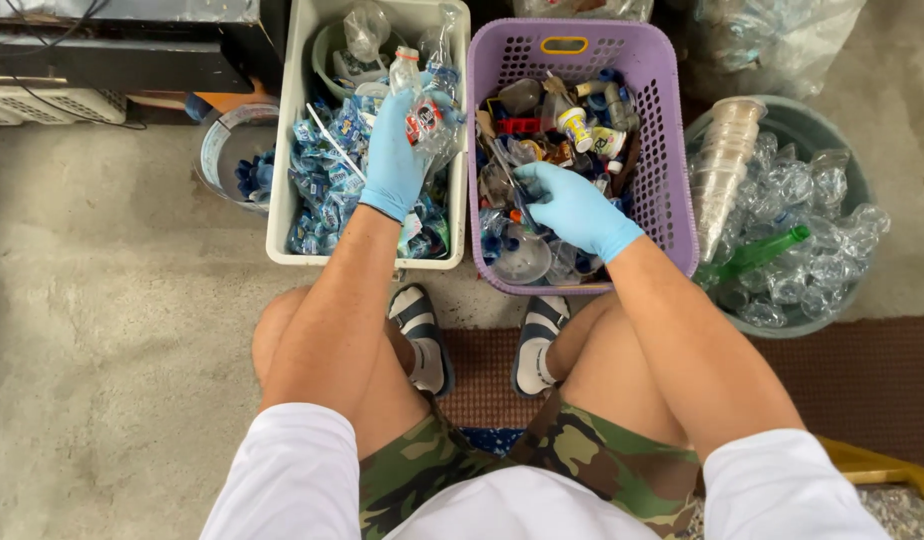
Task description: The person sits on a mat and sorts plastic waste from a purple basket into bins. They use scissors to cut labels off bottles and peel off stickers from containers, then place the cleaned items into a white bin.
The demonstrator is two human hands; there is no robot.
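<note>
My left hand, in a blue glove, grips a crushed clear plastic bottle with a red label over the white bin, which is full of blue-and-white plastic labels and wrappers. My right hand, also gloved in blue, reaches into the purple basket and closes on a small clear plastic piece among mixed plastic scraps, caps and cups. What exactly the fingers pinch is partly hidden.
A round grey tub at the right holds clear crushed bottles, a green bottle and a stack of clear cups. A small bucket sits left of the white bin. My knees and sandalled feet are below, on concrete.
</note>
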